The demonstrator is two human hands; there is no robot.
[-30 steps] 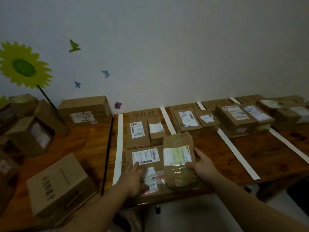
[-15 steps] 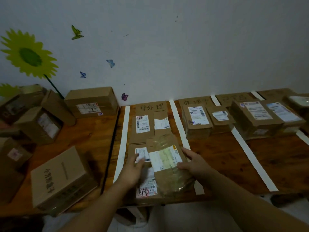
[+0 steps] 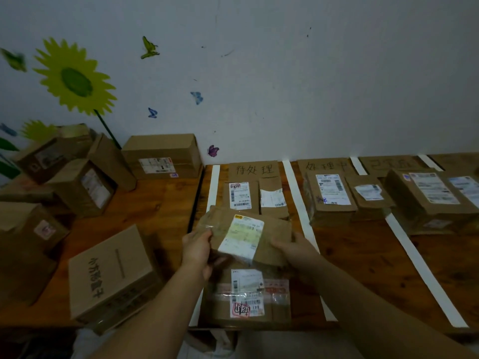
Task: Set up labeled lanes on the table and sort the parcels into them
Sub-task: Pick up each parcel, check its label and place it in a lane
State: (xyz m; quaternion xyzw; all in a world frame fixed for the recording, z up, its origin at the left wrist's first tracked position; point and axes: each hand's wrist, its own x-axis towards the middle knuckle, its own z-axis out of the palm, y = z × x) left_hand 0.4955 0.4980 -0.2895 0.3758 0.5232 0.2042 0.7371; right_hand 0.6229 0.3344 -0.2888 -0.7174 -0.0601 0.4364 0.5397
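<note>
A flat brown parcel (image 3: pixel 269 229) with a white and yellow label is lifted over the first lane. My left hand (image 3: pixel 198 248) grips its left end and my right hand (image 3: pixel 293 248) holds its right end. Under it lies a taped parcel (image 3: pixel 246 296) near the table's front edge. Two more parcels (image 3: pixel 255 196) sit farther back in this lane, below a cardboard lane label (image 3: pixel 254 168) with handwriting. White tape strips (image 3: pixel 298 203) divide the table into lanes.
The lanes to the right hold more labelled parcels (image 3: pixel 331 198) and boxes (image 3: pixel 427 200) under further cardboard lane signs. The left table carries several cardboard boxes, one large (image 3: pixel 111 273) near the front edge and one (image 3: pixel 160 158) by the wall.
The flat parcel has been lifted off the taped parcel and turned crosswise. My left hand moved from the lower parcel to grip the lifted one's left end.
</note>
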